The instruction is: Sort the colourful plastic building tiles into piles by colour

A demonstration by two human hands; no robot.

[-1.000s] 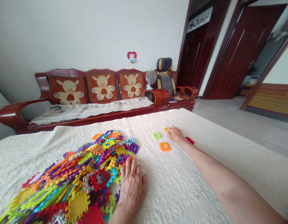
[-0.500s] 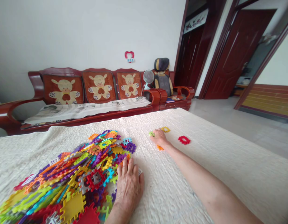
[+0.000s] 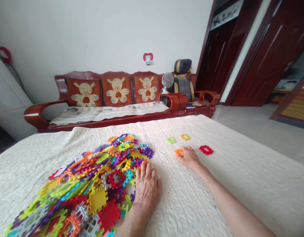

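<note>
My left hand [image 3: 148, 182] lies palm down with its fingers stretched out on the right edge of a heap of colourful interlocking plastic pieces [image 3: 97, 197]. A pale piece shows in part beside its thumb. To the right, my right hand [image 3: 190, 157] has its fingers closed on an orange interlocking piece [image 3: 179, 152] that rests at cloth level. Around that hand lie a green piece [image 3: 171, 140], a yellow frame piece [image 3: 185, 137] and a red frame piece [image 3: 206, 150], each apart from the others.
The pieces lie on a table with a cream quilted cloth [image 3: 240, 177]. Behind it stands a wooden sofa [image 3: 40, 113] with bear cushions [image 3: 116, 90]. A small fan [image 3: 167, 80] and an armchair with a massage pad [image 3: 183, 84] are to the right.
My right hand has left the green piece and come nearer, onto the orange one. My left hand stays on the heap's edge. The view has turned to the left.
</note>
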